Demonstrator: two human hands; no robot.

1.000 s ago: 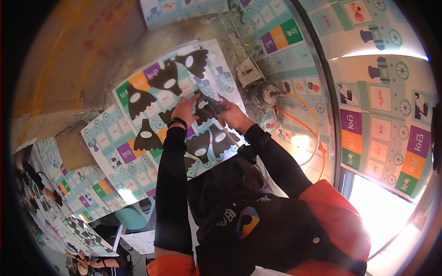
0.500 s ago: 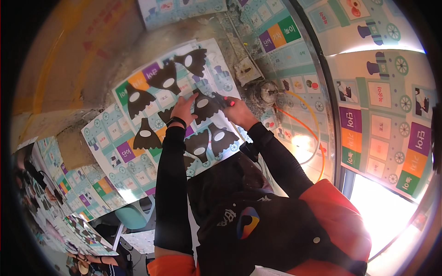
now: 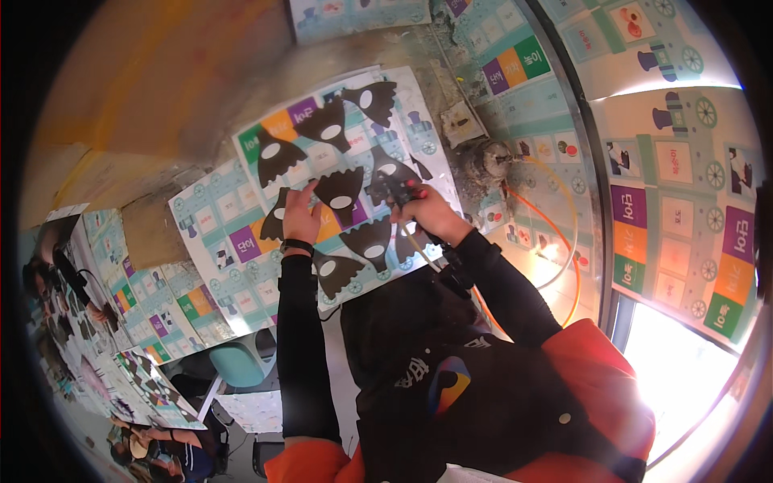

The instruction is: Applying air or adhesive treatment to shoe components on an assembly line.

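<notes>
Several dark brown flared pieces with scalloped edges and white ovals lie on a printed sheet (image 3: 414, 88). My left hand (image 3: 301, 216) is open, fingers spread, at the edge of a dark piece (image 3: 272, 225) at the left. Just to its right is another dark piece (image 3: 336, 190). My right hand (image 3: 435, 212) is closed round a dark hand tool with red parts (image 3: 396, 190), its front end over a piece (image 3: 394, 167) on the right. A pale tube (image 3: 419, 245) hangs below that hand. The tool's exact kind is unclear.
A round, grimy metal fitting (image 3: 493, 161) with orange and yellow hoses (image 3: 541, 211) stands at the right. Printed sheets cover the surfaces around. A teal stool (image 3: 240, 365) is at the lower left, and other people (image 3: 165, 451) are beyond it.
The view has shifted, so the table appears farther right. My left hand has moved left across the sheet, uncovering a middle piece. The tool now points over the right-hand piece.
</notes>
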